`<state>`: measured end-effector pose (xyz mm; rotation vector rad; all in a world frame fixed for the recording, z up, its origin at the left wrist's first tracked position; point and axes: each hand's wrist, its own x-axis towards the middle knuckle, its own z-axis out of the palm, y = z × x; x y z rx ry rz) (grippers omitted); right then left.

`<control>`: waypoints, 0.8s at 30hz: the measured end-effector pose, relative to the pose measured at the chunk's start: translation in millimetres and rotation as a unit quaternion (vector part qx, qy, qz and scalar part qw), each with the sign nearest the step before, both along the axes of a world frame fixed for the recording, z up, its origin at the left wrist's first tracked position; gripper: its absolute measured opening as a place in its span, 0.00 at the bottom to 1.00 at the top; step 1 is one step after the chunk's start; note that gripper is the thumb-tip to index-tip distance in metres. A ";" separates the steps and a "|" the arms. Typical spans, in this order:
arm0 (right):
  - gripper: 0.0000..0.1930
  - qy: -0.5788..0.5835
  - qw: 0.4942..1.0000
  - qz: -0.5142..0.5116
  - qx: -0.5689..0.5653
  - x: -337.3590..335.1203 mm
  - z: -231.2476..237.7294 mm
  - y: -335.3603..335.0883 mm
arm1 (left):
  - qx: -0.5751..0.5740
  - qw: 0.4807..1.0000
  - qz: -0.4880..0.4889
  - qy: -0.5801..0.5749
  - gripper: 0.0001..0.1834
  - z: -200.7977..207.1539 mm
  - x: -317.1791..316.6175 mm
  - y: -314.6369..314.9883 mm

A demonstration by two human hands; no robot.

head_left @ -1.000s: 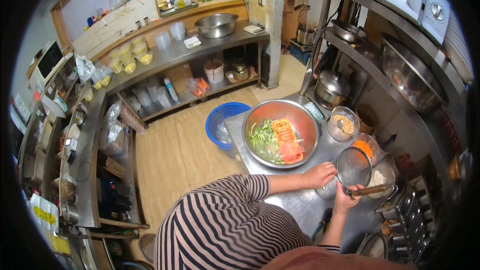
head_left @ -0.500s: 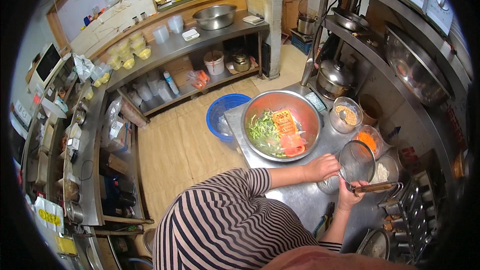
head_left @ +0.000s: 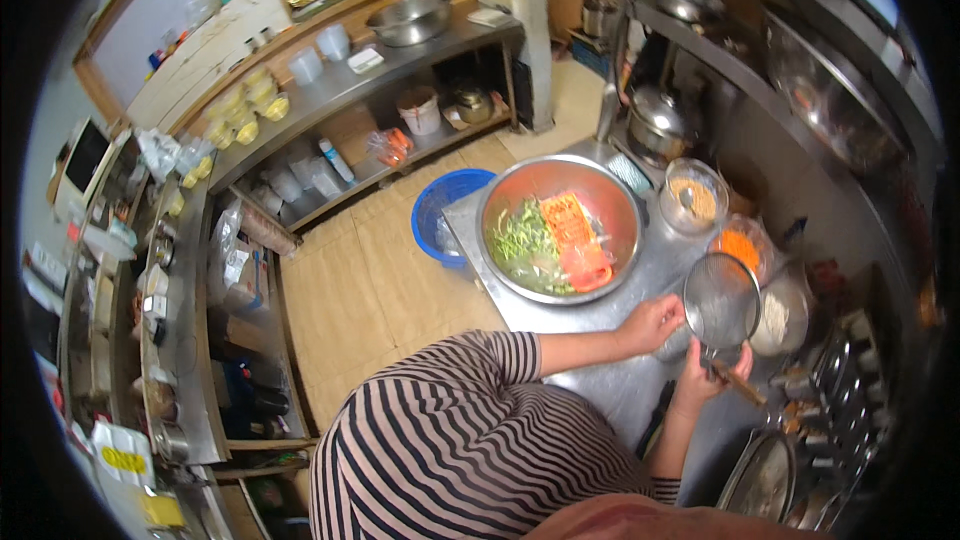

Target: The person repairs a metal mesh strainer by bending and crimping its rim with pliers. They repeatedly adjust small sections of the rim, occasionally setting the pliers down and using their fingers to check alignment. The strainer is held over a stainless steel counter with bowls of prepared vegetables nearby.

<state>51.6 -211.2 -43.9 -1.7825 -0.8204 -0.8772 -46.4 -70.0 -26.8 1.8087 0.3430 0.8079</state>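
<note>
A round mesh strainer (head_left: 721, 302) with a wooden handle is held tilted over the steel table. My right hand (head_left: 703, 376) grips it at the lower rim, where the handle joins. At the strainer's left edge is my left hand (head_left: 651, 325), its fingers curled together beside the rim. Whether they pinch the rim or something small is too blurred to tell. Beneath my hands a clear container (head_left: 674, 344) is partly hidden. To the right of the mesh stands a container of white powder (head_left: 774, 324).
A large steel bowl (head_left: 636, 240) holds green shreds, an orange grater and a pink-red item. A tub of brown grains (head_left: 692, 197) and orange shreds (head_left: 740, 248) line the table's far right. A blue basin (head_left: 430, 208) stands beyond the table's left edge. Metal racks (head_left: 835, 390) crowd the right.
The strainer has turned, its handle now pointing down to the right. My left hand has risen slightly along the rim, and the right hand has shifted a little to the right. The view has tilted.
</note>
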 end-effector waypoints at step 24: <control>0.12 -0.137 0.921 -0.034 -0.363 -27.4 58.0 12.2 | -0.234 0.965 -0.118 -0.026 0.02 -3.4 2.8 11.2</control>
